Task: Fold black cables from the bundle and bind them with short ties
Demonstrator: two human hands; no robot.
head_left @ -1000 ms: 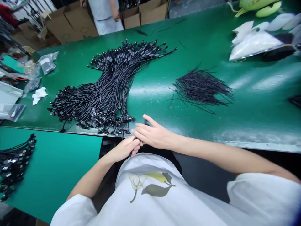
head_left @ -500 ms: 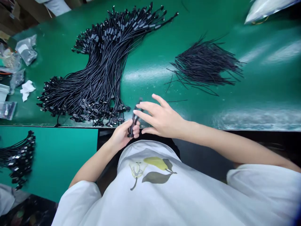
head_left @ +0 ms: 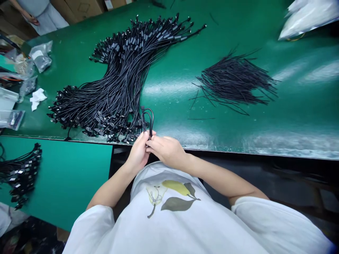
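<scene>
A folded black cable (head_left: 151, 118) stands up in loops from between my hands, a connector at its upper end. My left hand (head_left: 138, 150) is closed around its lower part. Against it, my right hand (head_left: 168, 151) is closed too, fingertips pinching the same cable at the middle of the bundle. Just beyond my left hand lies a big heap of black cables (head_left: 119, 76) with connectors at both ends. To the right on the green table is a pile of thin black ties (head_left: 235, 83), and one single tie (head_left: 201, 119) lies apart from it.
Clear plastic bags (head_left: 41, 58) and a crumpled white tissue (head_left: 37, 98) lie at the left. More cables (head_left: 25, 174) rest on a lower green surface (head_left: 74, 176). A white plastic bag (head_left: 309, 17) is at the far right. Another person (head_left: 43, 16) stands beyond the table.
My right hand, spread above the cable before, has come down and closed on it beside my left hand. The cable's loops now show above my fingers. The view has shifted slightly.
</scene>
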